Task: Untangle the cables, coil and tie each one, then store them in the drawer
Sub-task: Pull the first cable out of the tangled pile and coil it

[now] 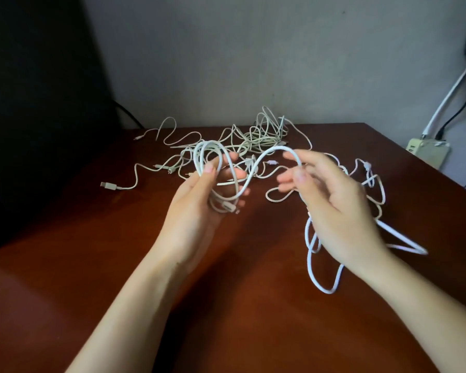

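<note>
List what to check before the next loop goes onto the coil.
1. Grip of left hand on coil: thumb pins the loops, ok.
2. Pinch of right hand on white cable feeding the coil: ok.
3. Freedom of slack tail from other cables: cannot tell; part runs behind the right hand.
4. A tie at hand: not ok, none in view.
5. The drawer: cannot tell, out of view.
6. Sorting of tangled pile on the table: not ok.

Dim, soft indoor light; feed slightly smeared.
I see the right hand motion-blurred at its fingertips, a soft shadow on the wooden table under the left hand, near-black murk far left of it, and wide-angle bending of the table edge beyond the right hand.
</note>
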A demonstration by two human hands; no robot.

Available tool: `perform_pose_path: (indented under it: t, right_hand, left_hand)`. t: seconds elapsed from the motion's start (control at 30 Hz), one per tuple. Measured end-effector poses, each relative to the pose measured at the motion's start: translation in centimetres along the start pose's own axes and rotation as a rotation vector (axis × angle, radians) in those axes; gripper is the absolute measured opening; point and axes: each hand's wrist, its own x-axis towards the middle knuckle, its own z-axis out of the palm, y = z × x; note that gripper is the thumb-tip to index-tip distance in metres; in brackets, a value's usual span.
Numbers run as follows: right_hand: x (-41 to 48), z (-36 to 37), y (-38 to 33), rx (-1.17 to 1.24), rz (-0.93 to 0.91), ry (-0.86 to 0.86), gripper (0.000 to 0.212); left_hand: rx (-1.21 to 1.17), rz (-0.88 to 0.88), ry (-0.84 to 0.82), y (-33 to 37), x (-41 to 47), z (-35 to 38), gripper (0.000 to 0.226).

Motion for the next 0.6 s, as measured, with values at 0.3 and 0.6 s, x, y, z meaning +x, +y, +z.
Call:
perform_pose_path:
  t: [0.3,0.6]
  right_hand:
    - [-0.5,0.4,-1.7,0.28,-0.014,-0.013,0.035]
    - [0.3,-0.1,-1.1,0.162,0.037,0.057,0.048]
  left_hand:
    - [0.024,-0.064,-0.125,0.1,-0.7,0.9,0.038]
    - [0.075,-0.152,-0.212,-0.1,-1.0,1.2,0.038]
